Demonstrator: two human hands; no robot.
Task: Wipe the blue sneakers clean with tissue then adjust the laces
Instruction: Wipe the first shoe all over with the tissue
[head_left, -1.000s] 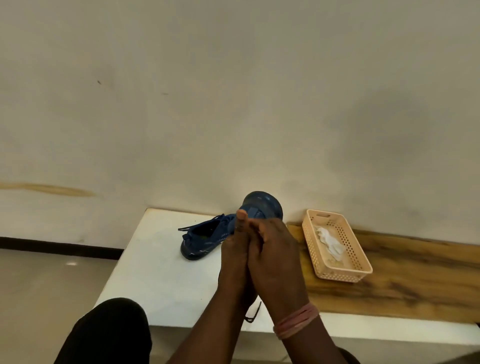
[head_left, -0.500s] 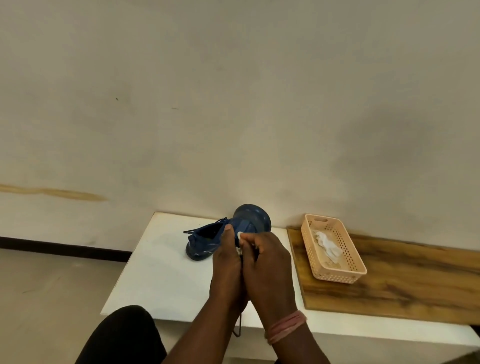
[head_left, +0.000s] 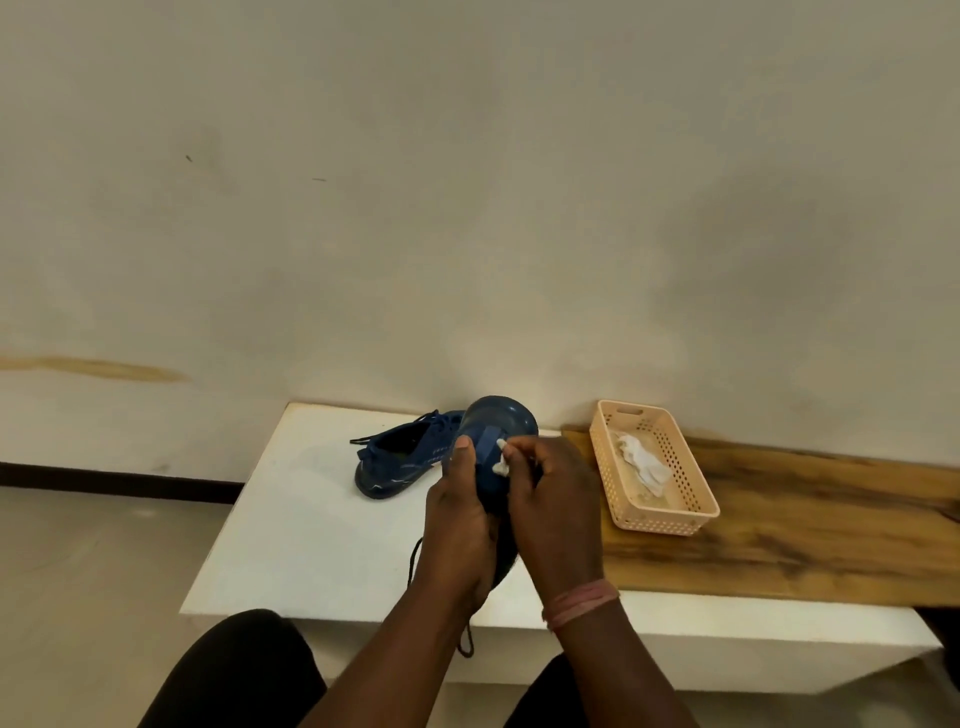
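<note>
My left hand (head_left: 460, 525) grips a blue sneaker (head_left: 501, 421) held up over the white table (head_left: 301, 540), its sole turned toward me and its toe pointing up. My right hand (head_left: 553, 506) pinches a small wad of white tissue (head_left: 501, 460) against the sole. A black lace (head_left: 415, 558) dangles below the held shoe. The second blue sneaker (head_left: 402, 460) lies on the table behind my hands, its opening facing me and its laces loose.
A peach plastic basket (head_left: 670, 519) holding crumpled white tissue (head_left: 641, 457) stands on a wooden board (head_left: 789, 530) to the right. A plain wall rises right behind the table. My knees in black are at the bottom edge.
The two hands have parted slightly, uncovering more of the sole and the tissue. The right hand with the tissue has shifted a little across the sole.
</note>
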